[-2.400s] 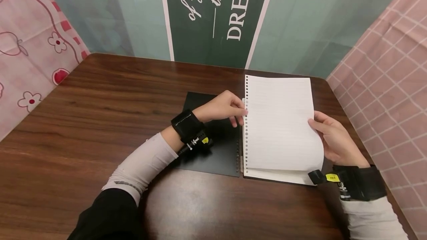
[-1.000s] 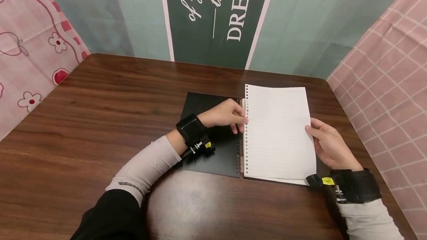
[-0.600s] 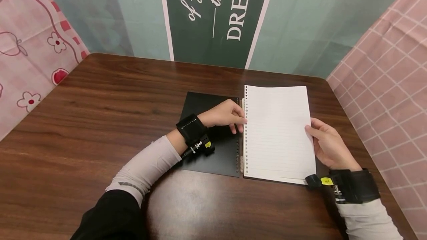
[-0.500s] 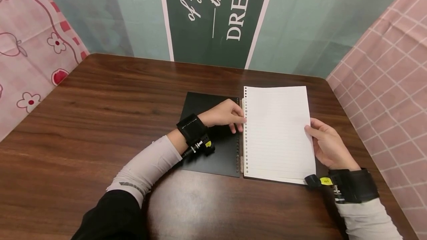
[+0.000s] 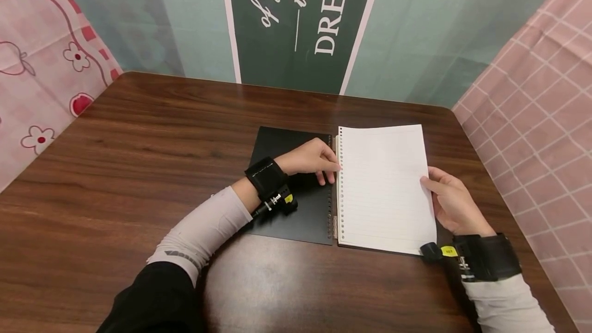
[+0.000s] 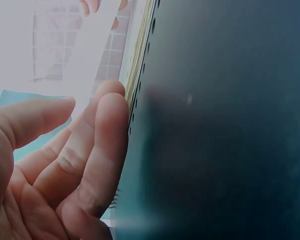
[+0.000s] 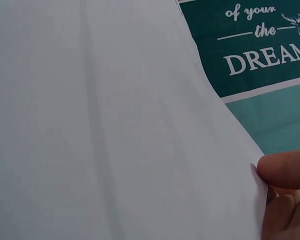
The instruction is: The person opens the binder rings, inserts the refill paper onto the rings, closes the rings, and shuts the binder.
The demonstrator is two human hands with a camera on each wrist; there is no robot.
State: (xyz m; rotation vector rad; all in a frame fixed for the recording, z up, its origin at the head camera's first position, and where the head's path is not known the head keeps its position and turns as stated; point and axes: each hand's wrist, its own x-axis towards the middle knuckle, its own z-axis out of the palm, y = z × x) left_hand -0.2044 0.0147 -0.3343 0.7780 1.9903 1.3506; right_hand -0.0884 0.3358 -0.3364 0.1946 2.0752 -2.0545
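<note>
A white lined loose-leaf sheet [image 5: 384,189] with punched holes along its left edge lies over the right side of an open black ring binder [image 5: 305,220]. My left hand [image 5: 312,158] pinches the sheet's punched edge near the binder's spine; in the left wrist view its fingers [image 6: 110,120] are beside the edge of the black cover [image 6: 215,125]. My right hand [image 5: 455,204] pinches the sheet's right edge between thumb and fingers. In the right wrist view, the slightly bowed sheet [image 7: 130,120] hides most of what lies behind it.
The binder rests on a dark wooden table [image 5: 139,168]. A green cloth with lettering [image 5: 296,30] hangs behind it. Pink patterned cloth [image 5: 46,91] stands at the left and pink checked cloth [image 5: 541,143] at the right.
Both hands have brought the sheet down toward me, and its lower edge now lies over the pages beneath. In the last half second it has shifted only slightly nearer.
</note>
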